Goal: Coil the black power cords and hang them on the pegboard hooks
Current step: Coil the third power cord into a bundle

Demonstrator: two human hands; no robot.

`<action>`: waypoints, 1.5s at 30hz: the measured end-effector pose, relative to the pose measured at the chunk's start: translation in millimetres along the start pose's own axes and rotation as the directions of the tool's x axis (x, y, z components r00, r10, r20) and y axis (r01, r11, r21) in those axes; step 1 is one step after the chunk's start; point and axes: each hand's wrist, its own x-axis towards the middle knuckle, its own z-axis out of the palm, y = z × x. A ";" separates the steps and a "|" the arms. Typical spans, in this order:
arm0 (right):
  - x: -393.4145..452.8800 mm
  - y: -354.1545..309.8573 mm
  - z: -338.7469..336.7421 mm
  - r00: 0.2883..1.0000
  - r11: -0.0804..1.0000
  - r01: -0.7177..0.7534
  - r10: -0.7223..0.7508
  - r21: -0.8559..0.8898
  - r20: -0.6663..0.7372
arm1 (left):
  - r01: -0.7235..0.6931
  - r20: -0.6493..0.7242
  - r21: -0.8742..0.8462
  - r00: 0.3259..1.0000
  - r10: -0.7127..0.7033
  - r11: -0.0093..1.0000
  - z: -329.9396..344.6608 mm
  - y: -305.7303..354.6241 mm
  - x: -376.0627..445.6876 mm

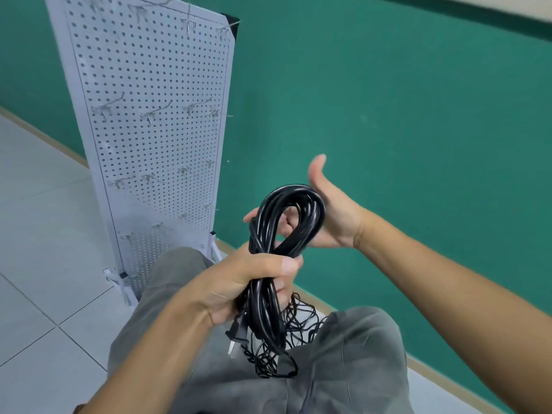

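Note:
A coiled black power cord [270, 222] stands upright in front of me. My left hand [251, 282] is clenched around the middle of the coil. My right hand [331, 213] has its fingers through the top loop, thumb up and palm spread against the cord. The cord's plug [236, 336] hangs below my left hand. A tangle of thinner black cords [295, 327] lies on the floor between my knees. The white pegboard [149, 138] stands to the left, with several bare metal hooks [152, 115] in rows.
The pegboard leans on white feet [119, 282] on a pale tiled floor [38, 228]. A green wall [388, 115] runs behind and to the right. My grey-trousered knees [352, 354] fill the bottom of the view.

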 end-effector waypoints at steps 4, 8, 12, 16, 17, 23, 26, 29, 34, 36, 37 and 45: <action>-4.1 37.9 6.0 0.996 0.998 0.057 -0.056 -0.007 0.068 | -0.031 -0.009 -0.036 0.999 0.031 0.999 -2.7 2.2 -0.6; -12.8 51.3 19.4 0.976 0.980 0.200 -0.198 0.018 -0.095 | -0.074 -0.002 -0.075 0.997 0.074 0.994 -3.5 -1.5 2.4; -16.0 59.9 23.9 0.957 0.970 0.229 -0.208 0.084 -0.201 | -0.067 -0.019 -0.044 0.998 0.066 0.997 -6.4 -2.8 2.3; -25.5 48.7 27.5 0.928 0.969 0.134 -0.196 -0.208 -0.316 | -0.009 -0.084 -0.101 0.996 0.001 0.995 -12.2 -5.6 3.1; -28.4 45.1 27.2 0.914 0.957 0.130 -0.218 -0.261 -0.343 | 0.003 -0.090 -0.091 0.996 -0.011 0.996 -12.5 -5.9 3.4; -40.1 39.6 28.4 0.882 0.948 0.127 -0.242 -0.292 -0.404 | 0.061 -0.179 -0.011 0.982 -0.062 0.998 -7.1 -7.8 8.7; -43.1 44.9 33.1 0.853 0.953 0.143 -0.256 -0.267 -0.456 | 0.091 -0.241 0.067 0.968 -0.073 0.994 -7.7 -9.4 10.9; -40.4 54.4 37.9 0.798 0.950 0.189 -0.297 -0.250 -0.525 | 0.110 -0.327 0.130 0.943 -0.062 0.985 -12.2 -11.5 11.3; -31.3 65.8 50.2 0.733 0.937 0.280 -0.350 -0.211 -0.583 | 0.040 -0.398 0.181 0.917 0.036 0.983 -14.7 -11.6 10.5; -26.4 70.7 54.9 0.696 0.934 0.312 -0.350 -0.175 -0.628 | -0.024 -0.455 0.182 0.884 0.106 0.983 -14.9 -15.7 13.8; -23.5 73.2 56.9 0.662 0.932 0.310 -0.353 -0.187 -0.662 | -0.047 -0.485 0.185 0.864 0.133 0.982 -14.3 -18.4 15.7; -3.2 80.4 70.2 0.456 0.960 0.229 -0.250 -0.159 -0.854 | -0.048 -0.691 0.242 0.692 0.207 0.969 -4.5 -31.6 23.6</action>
